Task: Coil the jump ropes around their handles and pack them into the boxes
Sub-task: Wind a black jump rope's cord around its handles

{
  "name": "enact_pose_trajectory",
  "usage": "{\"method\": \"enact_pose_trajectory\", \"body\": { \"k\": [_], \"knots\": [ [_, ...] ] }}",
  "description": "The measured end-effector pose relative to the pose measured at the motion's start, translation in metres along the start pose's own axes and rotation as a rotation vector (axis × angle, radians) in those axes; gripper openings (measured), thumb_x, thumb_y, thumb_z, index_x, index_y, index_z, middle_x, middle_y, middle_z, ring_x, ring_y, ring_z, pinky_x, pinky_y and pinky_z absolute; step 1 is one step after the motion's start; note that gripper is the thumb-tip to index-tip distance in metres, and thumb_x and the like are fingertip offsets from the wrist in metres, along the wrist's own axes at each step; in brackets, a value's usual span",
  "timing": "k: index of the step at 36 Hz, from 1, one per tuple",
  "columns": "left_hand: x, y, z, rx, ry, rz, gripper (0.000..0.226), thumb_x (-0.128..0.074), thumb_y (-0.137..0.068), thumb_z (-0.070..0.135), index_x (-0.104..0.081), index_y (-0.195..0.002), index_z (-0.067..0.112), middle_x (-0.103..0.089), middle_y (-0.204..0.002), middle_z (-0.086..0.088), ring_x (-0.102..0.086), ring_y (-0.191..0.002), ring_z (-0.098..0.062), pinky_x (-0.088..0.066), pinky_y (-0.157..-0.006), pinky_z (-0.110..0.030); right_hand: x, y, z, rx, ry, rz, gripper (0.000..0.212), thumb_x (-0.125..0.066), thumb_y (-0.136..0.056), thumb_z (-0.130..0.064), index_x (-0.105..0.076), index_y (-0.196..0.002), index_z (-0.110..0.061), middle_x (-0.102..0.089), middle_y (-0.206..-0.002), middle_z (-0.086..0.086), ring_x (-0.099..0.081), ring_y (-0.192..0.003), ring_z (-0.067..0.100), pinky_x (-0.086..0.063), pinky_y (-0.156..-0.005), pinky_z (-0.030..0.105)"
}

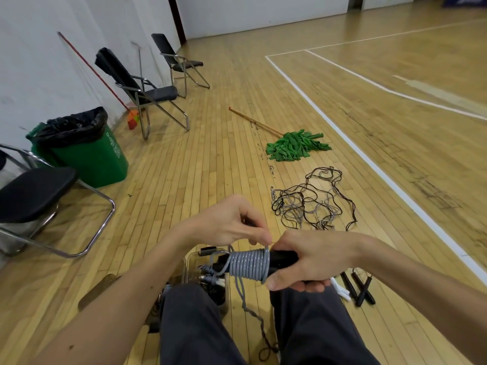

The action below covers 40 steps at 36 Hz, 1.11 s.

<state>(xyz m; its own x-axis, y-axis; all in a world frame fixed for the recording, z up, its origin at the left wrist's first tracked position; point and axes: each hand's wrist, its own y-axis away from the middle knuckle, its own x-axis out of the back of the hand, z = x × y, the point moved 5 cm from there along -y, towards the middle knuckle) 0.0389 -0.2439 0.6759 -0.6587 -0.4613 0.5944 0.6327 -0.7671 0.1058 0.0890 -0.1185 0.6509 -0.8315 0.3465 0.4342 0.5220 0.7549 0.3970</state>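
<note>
My right hand (313,262) grips a pair of black handles (283,259) held level above my knees. A grey jump rope (249,264) is wound in tight turns around them, and its loose tail hangs down between my legs to the floor. My left hand (232,222) pinches the rope at the top of the coil. Below my hands stands a clear box (188,267) holding coiled ropes. A tangle of loose ropes (311,201) lies on the wooden floor ahead to the right. More black handles (361,288) lie by my right knee.
A green mop (295,146) lies on the floor beyond the tangle. A green bin (87,151) with a black liner stands at the left. Folding chairs (147,93) line the left wall, one close by my left arm. White court lines cross the floor at right.
</note>
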Motion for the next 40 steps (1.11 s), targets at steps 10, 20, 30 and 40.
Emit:
{"method": "enact_pose_trajectory", "body": {
  "k": [10,20,30,40],
  "knots": [
    [-0.007,0.005,-0.016,-0.031,0.259,0.033,0.044,-0.071,-0.076,0.062,-0.074,-0.077,0.019,-0.065,-0.066,-0.001,-0.057,-0.059,-0.018,-0.042,-0.053,-0.031,-0.004,0.0,-0.005,0.106,-0.121,0.078,0.035,-0.06,-0.101,-0.039,-0.059,-0.08,-0.011,-0.06,-0.065,0.008,-0.049,-0.045,0.017,-0.04,-0.044,0.026],
    [-0.01,0.014,-0.024,0.101,0.372,0.277,0.034,-0.039,-0.105,0.026,-0.063,-0.083,0.016,-0.06,-0.059,0.003,-0.051,-0.05,-0.005,-0.048,-0.051,-0.018,0.02,0.001,-0.009,0.258,-0.241,0.319,0.035,-0.061,-0.099,-0.038,-0.065,-0.089,-0.005,-0.06,-0.068,0.009,-0.053,-0.048,0.018,-0.045,-0.044,0.023],
    [-0.025,0.009,-0.03,0.267,0.577,0.364,0.026,-0.036,-0.108,0.014,-0.061,-0.114,0.016,-0.062,-0.07,-0.001,-0.056,-0.055,-0.016,-0.048,-0.053,-0.027,0.03,-0.014,0.023,0.097,-0.393,0.517,0.043,-0.062,-0.096,-0.039,-0.043,-0.119,-0.008,-0.061,-0.068,0.004,-0.052,-0.054,0.018,-0.044,-0.048,0.027],
    [-0.054,0.007,-0.036,0.334,0.436,0.242,0.03,-0.034,-0.109,0.031,-0.06,-0.122,0.021,-0.046,-0.062,0.005,-0.036,-0.047,-0.007,-0.029,-0.043,-0.021,0.046,-0.018,0.048,0.081,-0.566,0.689,0.038,-0.057,-0.101,-0.037,-0.053,-0.112,-0.001,-0.057,-0.067,0.007,-0.05,-0.05,0.018,-0.04,-0.044,0.026]
  ]
}}
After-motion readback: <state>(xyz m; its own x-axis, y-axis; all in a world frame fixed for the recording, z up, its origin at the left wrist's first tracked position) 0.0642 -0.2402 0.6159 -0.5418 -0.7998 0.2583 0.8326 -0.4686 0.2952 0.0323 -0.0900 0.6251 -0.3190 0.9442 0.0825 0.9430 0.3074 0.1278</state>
